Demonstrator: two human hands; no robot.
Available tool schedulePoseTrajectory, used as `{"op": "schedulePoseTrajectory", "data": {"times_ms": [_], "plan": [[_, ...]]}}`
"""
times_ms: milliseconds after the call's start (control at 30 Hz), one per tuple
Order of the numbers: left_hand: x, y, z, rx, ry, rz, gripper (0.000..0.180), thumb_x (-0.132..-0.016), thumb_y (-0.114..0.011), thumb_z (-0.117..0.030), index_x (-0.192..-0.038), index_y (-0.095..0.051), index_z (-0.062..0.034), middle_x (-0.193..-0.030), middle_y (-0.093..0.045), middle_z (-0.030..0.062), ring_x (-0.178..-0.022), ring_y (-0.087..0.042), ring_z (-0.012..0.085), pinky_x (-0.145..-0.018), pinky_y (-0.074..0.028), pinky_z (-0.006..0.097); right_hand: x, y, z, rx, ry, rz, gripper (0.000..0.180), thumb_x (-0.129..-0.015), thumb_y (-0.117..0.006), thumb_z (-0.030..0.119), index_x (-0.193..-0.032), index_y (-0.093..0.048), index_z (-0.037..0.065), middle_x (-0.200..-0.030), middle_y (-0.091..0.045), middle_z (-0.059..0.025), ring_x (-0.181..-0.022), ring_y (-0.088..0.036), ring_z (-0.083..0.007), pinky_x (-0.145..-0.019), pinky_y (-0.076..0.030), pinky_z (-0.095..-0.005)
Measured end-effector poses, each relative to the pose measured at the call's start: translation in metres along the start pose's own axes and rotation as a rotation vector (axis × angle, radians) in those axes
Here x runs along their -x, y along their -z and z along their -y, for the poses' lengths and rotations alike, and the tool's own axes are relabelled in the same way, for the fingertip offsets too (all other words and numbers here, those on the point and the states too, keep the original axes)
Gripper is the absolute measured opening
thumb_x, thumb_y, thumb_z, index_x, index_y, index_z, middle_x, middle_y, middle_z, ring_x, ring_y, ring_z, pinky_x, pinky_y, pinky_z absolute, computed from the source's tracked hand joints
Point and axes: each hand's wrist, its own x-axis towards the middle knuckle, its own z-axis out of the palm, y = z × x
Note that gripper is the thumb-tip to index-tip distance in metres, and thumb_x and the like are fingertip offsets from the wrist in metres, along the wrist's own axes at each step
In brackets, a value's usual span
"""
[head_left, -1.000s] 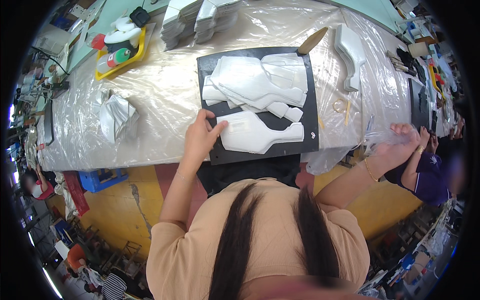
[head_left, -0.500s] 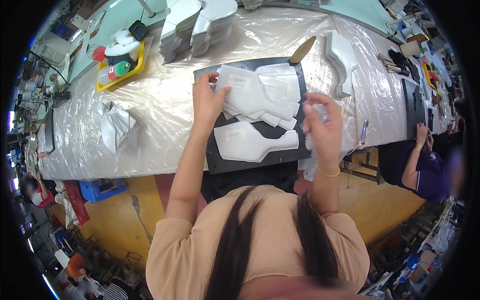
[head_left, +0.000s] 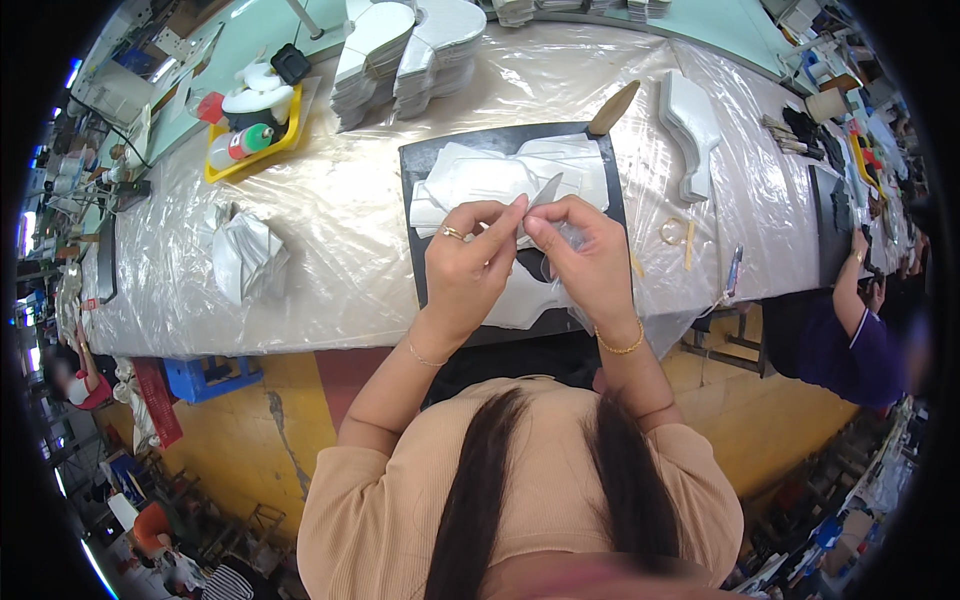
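My left hand (head_left: 466,263) and my right hand (head_left: 585,261) meet above a black mat (head_left: 420,170) at the table's near edge. Together they pinch a small thin clear piece (head_left: 545,195), its pointed tip sticking up between the fingertips. Beneath the hands lie several white cut foam-like pieces (head_left: 480,175) spread over the mat. A gold ring shows on my left hand and thin bracelets circle both wrists.
Clear plastic sheeting (head_left: 350,220) covers the table. A wooden-handled tool (head_left: 612,108) rests at the mat's far corner. Stacks of white pieces (head_left: 405,55), a yellow tray (head_left: 245,130) with bottles, a crumpled white piece (head_left: 240,255) and a person in purple (head_left: 850,330) surround me.
My right hand came in from the far right edge to the mat. Both hands lifted off the white pieces and now meet, pinching a small clear piece.
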Motion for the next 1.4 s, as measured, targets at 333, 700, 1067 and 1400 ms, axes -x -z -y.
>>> {"op": "schedulePoseTrajectory", "data": {"times_ms": [333,700,1067,1400], "plan": [[0.004,-0.005,-0.004,-0.081,-0.112,0.018,0.052,-0.072,-0.07,0.01,-0.118,-0.071,-0.0122,-0.097,-0.067,0.0067,-0.079,-0.063,0.0207,-0.063,-0.054,0.031,0.006,0.007,0.002,0.04,0.013,-0.003,0.012,-0.089,-0.07,0.011,-0.088,-0.065,0.0,-0.078,-0.064,-0.003,-0.062,-0.054,-0.0064,-0.055,-0.042,-0.0231],[0.011,0.014,-0.01,0.404,0.279,0.103,0.029,-0.086,-0.068,0.003,-0.114,-0.072,-0.0047,-0.1,-0.07,0.0077,-0.083,-0.064,0.0121,-0.069,-0.051,0.024,0.006,0.006,0.009,-0.252,-0.146,0.144,0.009,-0.085,-0.067,0.006,-0.085,-0.063,-0.003,-0.085,-0.06,-0.0066,-0.073,-0.056,-0.0131,-0.069,-0.045,-0.0268],[0.007,0.027,-0.004,0.737,0.604,0.179,0.028,-0.093,-0.068,-0.011,-0.117,-0.065,0.003,-0.105,-0.066,0.0085,-0.084,-0.064,0.0123,-0.069,-0.057,0.024,0.007,-0.002,-0.008,-0.036,0.33,0.109,0.006,-0.087,-0.063,0.008,-0.09,-0.061,0.003,-0.102,-0.055,-0.0089,-0.08,-0.06,-0.019,-0.079,-0.05,-0.0279],[0.012,0.05,0.012,0.662,0.74,0.096,0.024,-0.093,-0.068,-0.01,-0.111,-0.066,0.006,-0.09,-0.07,0.0072,-0.074,-0.066,0.0113,-0.063,-0.057,0.025,0.006,0.06,-0.027,-1.109,-0.029,0.035,0.008,-0.089,-0.051,0.01,-0.085,-0.047,0.005,-0.08,-0.057,-0.012,-0.066,-0.065,-0.0236,-0.053,-0.055,-0.0326]]}}
